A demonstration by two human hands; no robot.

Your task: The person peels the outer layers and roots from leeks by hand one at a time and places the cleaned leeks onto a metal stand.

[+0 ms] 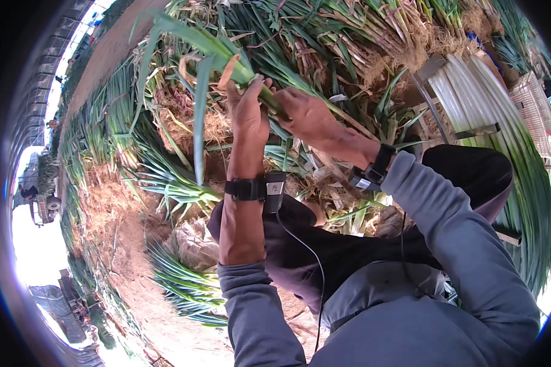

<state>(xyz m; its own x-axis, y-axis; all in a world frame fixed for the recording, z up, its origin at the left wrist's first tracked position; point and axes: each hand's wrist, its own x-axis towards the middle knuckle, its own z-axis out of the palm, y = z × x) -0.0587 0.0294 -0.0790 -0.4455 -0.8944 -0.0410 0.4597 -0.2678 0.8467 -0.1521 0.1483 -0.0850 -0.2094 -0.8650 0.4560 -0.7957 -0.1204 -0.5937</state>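
Both my hands are closed around one long green onion [205,44], held up at a slant above the pile. My left hand [249,107] grips it just below where the leaves fan out, and some dry brown leaf curls beside my fingers. My right hand [309,117] is on the stalk just right of the left one, its fingers partly hidden. Long leaves hang down past my left wrist. Loose peeled husks and leaves [333,183] lie below my hands, in front of my knees.
Untrimmed green onions with shaggy roots [373,37] are heaped ahead and to the left. Peeled white-stalked onions [471,92] rest on a metal rack at my right, beside a pale crate [532,104]. Cables run from my wrist-strapped devices. A vehicle [46,205] stands far left.
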